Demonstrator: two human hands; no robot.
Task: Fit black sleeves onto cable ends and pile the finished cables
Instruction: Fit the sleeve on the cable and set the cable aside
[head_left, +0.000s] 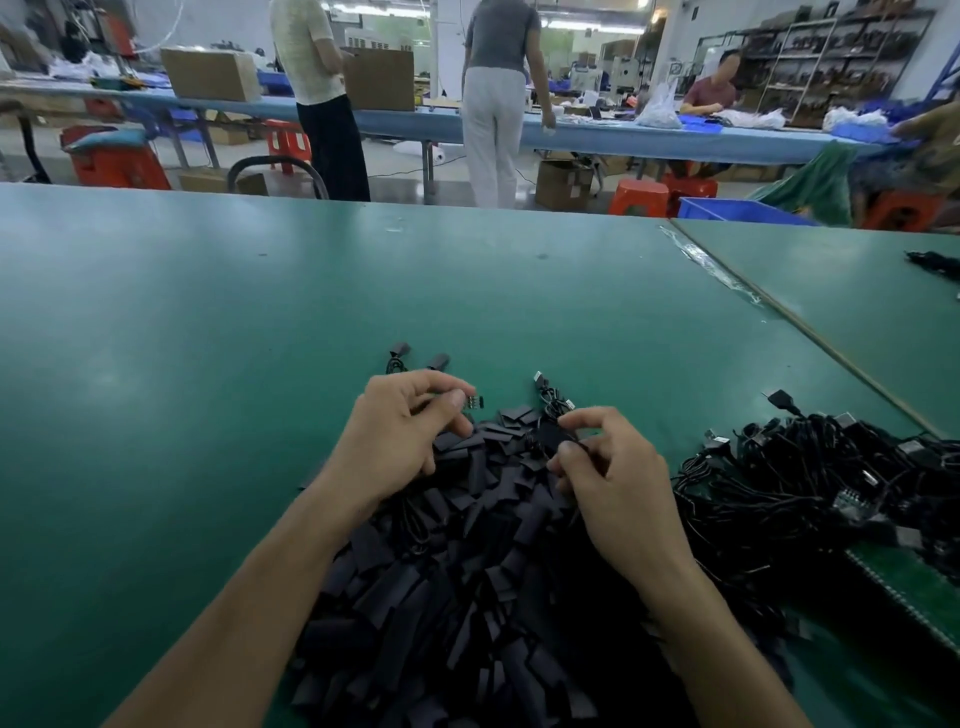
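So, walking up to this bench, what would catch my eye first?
The big heap of black sleeves spilling across the near middle of the green table, between the person's forearms. At its far edge the left hand pinches a small cable end, while the right hand pinches a black piece, probably a sleeve. To the right lies a tangle of black cables.

A green worktop (208, 312) fronts a workshop with a long blue-covered table (623, 137), cardboard boxes (210, 73), orange stools (638, 196), loaded metal shelving (831, 67) and lit ceiling strip lights (571, 23).
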